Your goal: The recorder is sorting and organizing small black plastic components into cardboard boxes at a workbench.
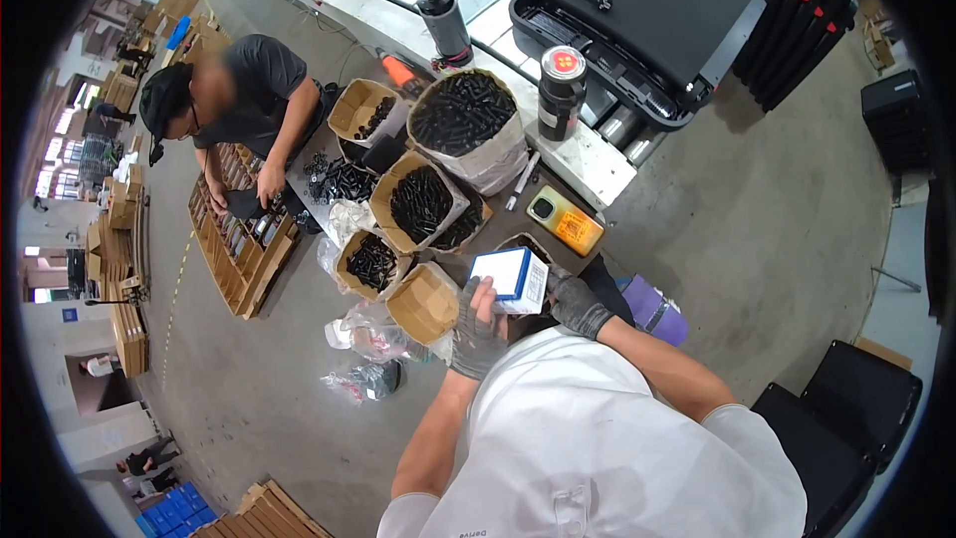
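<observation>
nearest you is your own white short-sleeved shirt (588, 428), and just past it are your hands in grey gloves. your left hand (480, 332) is closed on a small white and blue cardboard box (501, 271), fingers bent over its near left edge; the box is in front of your chest. your right hand (580, 303) is at the box's right side, fingers bent, but i cannot tell whether it grips anything.

just left of your left hand stands an open brown cardboard carton (422, 303); to your right is a purple plastic container (654, 311). past the box lies a yellow rectangular case with an orange label (565, 221). beyond, to the left, a tall paper-sided bin (495, 157) is filled with small black parts (463, 112).

farther off, a dark cylindrical bottle (561, 100) stands near the edge of a white-edged conveyor bench (602, 169), beside a flat black deck (657, 15). over to the left, a co-worker in dark clothes (261, 80) bends over a brown slatted crate (234, 284).
</observation>
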`<state>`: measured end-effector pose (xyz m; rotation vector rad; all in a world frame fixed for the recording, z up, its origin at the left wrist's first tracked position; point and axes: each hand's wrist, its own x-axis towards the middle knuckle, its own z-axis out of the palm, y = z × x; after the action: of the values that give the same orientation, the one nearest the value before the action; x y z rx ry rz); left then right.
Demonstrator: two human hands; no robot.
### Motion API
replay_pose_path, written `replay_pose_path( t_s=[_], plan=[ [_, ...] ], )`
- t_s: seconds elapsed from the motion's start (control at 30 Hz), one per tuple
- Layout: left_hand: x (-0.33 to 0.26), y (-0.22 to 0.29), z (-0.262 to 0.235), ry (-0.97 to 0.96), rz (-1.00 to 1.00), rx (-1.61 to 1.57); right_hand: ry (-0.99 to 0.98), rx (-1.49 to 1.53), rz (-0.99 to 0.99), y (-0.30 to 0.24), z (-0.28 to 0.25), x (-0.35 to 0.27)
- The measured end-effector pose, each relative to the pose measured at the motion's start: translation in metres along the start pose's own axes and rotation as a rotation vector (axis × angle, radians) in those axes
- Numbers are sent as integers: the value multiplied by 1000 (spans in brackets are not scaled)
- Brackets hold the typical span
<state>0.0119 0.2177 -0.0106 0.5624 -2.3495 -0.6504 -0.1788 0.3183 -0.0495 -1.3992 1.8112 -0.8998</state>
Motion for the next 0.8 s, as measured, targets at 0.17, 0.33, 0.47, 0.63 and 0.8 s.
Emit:
replay_pose_path(
  t_s=[0.17,0.33,0.47,0.63,0.8],
  plan=[
    [-1,-7,1,-17,-31,-47,52,-83,43,13,8,1],
    [-3,-7,-5,0,-80,-61,-8,-222,129,-1,6,1],
    [-4,-9,-8,22,-157,-145,-34,-297,-23,10,6,6],
    [-2,-6,-40,300,-458,-348,-27,-51,-34,1,9,19],
    [-7,-36,-95,628,-851,-1128,-164,-140,13,-1,17,38]
  ],
)
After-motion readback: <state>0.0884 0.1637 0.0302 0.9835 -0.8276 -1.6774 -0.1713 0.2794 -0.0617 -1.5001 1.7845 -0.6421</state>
